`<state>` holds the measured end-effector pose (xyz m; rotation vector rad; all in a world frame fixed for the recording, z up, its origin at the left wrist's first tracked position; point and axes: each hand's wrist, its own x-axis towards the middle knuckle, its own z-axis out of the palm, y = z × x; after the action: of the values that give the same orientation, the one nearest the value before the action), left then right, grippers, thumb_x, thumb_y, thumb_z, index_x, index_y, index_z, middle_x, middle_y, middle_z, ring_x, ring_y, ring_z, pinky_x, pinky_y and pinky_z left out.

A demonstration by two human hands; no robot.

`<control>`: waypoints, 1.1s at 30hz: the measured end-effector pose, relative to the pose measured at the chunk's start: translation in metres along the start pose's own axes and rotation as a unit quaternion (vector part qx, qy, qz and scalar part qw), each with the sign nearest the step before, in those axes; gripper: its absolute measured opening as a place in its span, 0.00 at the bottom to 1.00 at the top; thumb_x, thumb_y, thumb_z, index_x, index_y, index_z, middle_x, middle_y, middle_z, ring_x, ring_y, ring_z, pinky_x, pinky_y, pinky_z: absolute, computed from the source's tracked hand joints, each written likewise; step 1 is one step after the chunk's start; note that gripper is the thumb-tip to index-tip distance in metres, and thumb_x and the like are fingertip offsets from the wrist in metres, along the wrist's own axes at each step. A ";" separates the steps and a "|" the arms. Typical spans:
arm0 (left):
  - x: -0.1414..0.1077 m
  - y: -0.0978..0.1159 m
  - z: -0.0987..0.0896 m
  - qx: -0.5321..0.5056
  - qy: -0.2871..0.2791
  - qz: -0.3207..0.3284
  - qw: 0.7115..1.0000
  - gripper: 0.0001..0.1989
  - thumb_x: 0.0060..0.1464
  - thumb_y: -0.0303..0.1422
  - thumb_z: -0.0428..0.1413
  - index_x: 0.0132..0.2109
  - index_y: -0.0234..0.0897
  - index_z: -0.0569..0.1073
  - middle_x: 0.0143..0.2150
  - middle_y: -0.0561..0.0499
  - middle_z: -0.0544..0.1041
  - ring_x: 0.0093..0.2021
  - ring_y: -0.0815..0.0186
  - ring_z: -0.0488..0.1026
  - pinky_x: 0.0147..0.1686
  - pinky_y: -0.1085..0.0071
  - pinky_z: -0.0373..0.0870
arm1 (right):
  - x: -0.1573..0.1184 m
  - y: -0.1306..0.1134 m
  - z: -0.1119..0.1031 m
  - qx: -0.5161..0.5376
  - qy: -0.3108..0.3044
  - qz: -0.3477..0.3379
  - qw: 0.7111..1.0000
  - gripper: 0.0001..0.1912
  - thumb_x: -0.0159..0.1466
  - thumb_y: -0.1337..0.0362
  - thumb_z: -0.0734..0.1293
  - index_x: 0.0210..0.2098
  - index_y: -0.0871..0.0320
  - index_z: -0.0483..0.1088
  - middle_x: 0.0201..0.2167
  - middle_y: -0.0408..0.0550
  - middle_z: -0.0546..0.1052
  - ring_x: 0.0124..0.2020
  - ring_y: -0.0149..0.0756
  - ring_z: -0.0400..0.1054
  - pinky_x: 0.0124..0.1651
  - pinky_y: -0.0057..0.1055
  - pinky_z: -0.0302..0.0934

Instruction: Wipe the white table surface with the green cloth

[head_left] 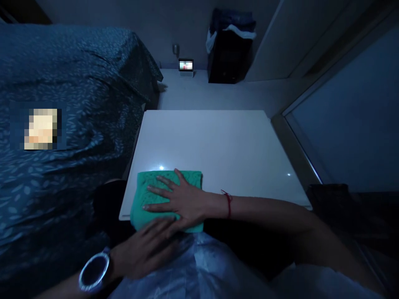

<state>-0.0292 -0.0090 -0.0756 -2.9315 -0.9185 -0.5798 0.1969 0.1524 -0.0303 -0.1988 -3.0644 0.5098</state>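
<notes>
A folded green cloth with a patterned upper face lies at the near left corner of the white table, its near edge hanging past the tabletop. Flat on the cloth rests my right hand, fingers spread and pointing left, a red string around its wrist. My left hand, wearing a round watch, is at the cloth's near edge, close below the right hand. Its fingers look stretched out, slightly blurred. Whether the left fingertips press on the cloth is hard to make out.
On the left stands a bed with a leaf-patterned cover. Beyond the table, a small lit screen stands on the floor by the wall. A black cabinet with folded clothes on top is to its right. A sliding panel runs along the right.
</notes>
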 end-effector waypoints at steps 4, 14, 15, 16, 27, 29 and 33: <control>-0.081 0.040 0.014 -0.023 -0.040 -0.018 0.999 0.26 0.64 0.19 0.49 0.57 0.48 0.83 0.47 0.51 0.85 0.50 0.63 0.79 0.59 0.65 0.74 | 0.019 -0.013 0.004 -0.044 0.004 0.011 0.999 0.41 0.73 0.47 0.71 0.79 0.55 0.62 0.83 0.67 0.48 0.82 0.75 0.41 0.75 0.82 0.38; -0.128 0.044 0.095 0.061 -0.127 -0.147 0.979 0.29 0.76 0.39 0.39 0.60 0.44 0.85 0.66 0.47 0.80 0.66 0.56 0.76 0.66 0.57 0.66 | 0.111 0.058 -0.010 -0.046 0.017 0.072 0.996 0.43 0.74 0.34 0.65 0.81 0.40 0.56 0.85 0.56 0.42 0.84 0.71 0.32 0.75 0.84 0.32; -0.129 0.045 0.098 0.057 -0.137 -0.150 0.977 0.29 0.76 0.39 0.39 0.60 0.45 0.85 0.66 0.48 0.80 0.66 0.57 0.76 0.66 0.57 0.65 | 0.122 0.076 -0.016 -0.038 0.022 0.101 0.994 0.42 0.75 0.35 0.64 0.81 0.42 0.56 0.85 0.55 0.42 0.84 0.70 0.31 0.76 0.83 0.29; -0.130 0.047 0.100 0.052 -0.144 -0.155 0.976 0.29 0.75 0.37 0.40 0.60 0.45 0.85 0.66 0.49 0.80 0.66 0.57 0.77 0.66 0.57 0.65 | 0.132 0.094 -0.023 -0.030 0.026 0.129 0.991 0.41 0.76 0.35 0.62 0.81 0.43 0.57 0.85 0.53 0.42 0.84 0.69 0.30 0.76 0.82 0.27; -0.121 0.057 0.090 0.000 -0.152 -0.242 0.958 0.26 0.71 0.33 0.44 0.60 0.47 0.85 0.64 0.50 0.82 0.64 0.57 0.79 0.64 0.58 0.69 | 0.143 0.194 -0.074 0.004 0.097 0.343 0.934 0.31 0.83 0.56 0.53 0.83 0.52 0.52 0.85 0.53 0.46 0.84 0.63 0.36 0.78 0.76 0.31; -0.123 0.057 0.092 0.011 -0.147 -0.231 0.962 0.27 0.72 0.34 0.42 0.59 0.45 0.86 0.63 0.48 0.82 0.64 0.57 0.79 0.64 0.58 0.68 | 0.118 0.210 -0.077 0.002 0.107 0.381 0.919 0.32 0.82 0.58 0.52 0.83 0.54 0.52 0.84 0.55 0.51 0.83 0.63 0.42 0.78 0.75 0.31; -0.130 0.052 0.099 0.036 -0.119 -0.193 0.973 0.33 0.77 0.38 0.34 0.57 0.43 0.87 0.62 0.47 0.83 0.62 0.58 0.80 0.62 0.58 0.67 | 0.047 0.243 -0.083 -0.008 0.121 0.478 0.870 0.33 0.80 0.61 0.51 0.81 0.56 0.57 0.79 0.62 0.61 0.78 0.65 0.54 0.77 0.77 0.35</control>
<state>-0.0650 -0.1114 -0.2086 -2.8109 -1.5186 -0.1927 0.1832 0.4130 -0.0303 -1.6591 -2.5084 0.4073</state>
